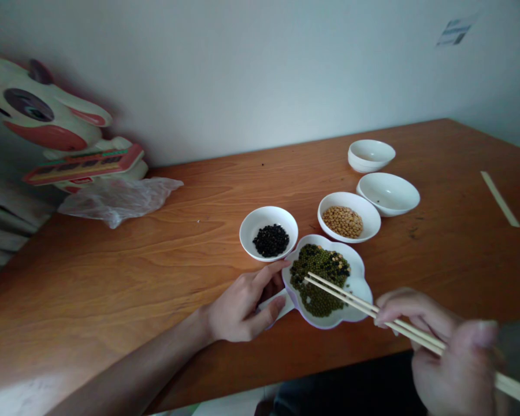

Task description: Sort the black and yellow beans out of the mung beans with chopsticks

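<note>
Pale wooden chopsticks (351,299) run from the right hand (455,361), its fingers closed around them, up and leftward across a flower-shaped white dish (359,286), their tips lying over a heap of green, black and yellow beans (319,278); whether the tips touch the beans cannot be told. The left hand (242,303), nearer the heap, clasps the dish's edge between thumb and fingers, just below a white bowl (260,218) of black beans.
</note>
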The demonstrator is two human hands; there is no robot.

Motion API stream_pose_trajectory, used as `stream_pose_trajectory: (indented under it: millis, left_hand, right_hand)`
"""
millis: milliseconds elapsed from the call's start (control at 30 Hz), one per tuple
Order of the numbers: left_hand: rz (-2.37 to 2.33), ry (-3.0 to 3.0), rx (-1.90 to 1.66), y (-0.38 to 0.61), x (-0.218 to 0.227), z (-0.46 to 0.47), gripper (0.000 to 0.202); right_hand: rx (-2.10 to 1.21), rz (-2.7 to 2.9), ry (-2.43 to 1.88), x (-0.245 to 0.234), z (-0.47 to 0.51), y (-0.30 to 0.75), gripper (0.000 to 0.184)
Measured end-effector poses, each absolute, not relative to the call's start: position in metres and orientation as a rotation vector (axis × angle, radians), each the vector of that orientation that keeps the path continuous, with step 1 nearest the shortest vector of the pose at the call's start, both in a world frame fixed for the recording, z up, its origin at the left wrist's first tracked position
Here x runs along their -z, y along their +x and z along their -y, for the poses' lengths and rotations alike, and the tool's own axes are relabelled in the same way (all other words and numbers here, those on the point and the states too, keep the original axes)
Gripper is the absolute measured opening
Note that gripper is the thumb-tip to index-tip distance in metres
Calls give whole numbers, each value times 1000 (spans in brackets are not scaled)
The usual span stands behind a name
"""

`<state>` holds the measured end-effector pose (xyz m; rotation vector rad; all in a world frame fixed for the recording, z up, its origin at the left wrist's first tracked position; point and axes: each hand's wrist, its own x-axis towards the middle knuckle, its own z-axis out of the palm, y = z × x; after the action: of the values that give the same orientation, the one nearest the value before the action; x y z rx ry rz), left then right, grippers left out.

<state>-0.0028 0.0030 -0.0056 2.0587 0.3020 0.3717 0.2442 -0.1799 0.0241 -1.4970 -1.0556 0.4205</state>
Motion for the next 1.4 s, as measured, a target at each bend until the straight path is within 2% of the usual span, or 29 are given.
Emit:
stream_pose_trajectory:
  millis: [167,333,567,733,933,1133,1400]
  left_hand:
    - [-303,2071,-376,-3,6,-3,67]
    - [-298,2084,-389,-2,5,-4,68]
    - [-270,2103,-430,0,1,-4,65]
    - [-258,2111,-459,1,-2,-4,64]
    - [-265,2110,-453,1,0,-3,64]
    - [-279,2095,-430,0,1,-3,65]
    - [-278,2104,-453,1,1,-3,64]
  right_hand:
    - [-422,940,-1405,-50,143,226,84]
    - [-484,963,-1350,-64,115,206,79]
    - [-377,947,-1555,-23,175,246,87]
    - [-451,1180,-1632,2,193,271,88]
    - [-466,1266,-1564,-1,183,257,82]
    - [-459,1190,-1586,-2,180,248,86]
    - [-491,1138,-1554,0,175,240,82]
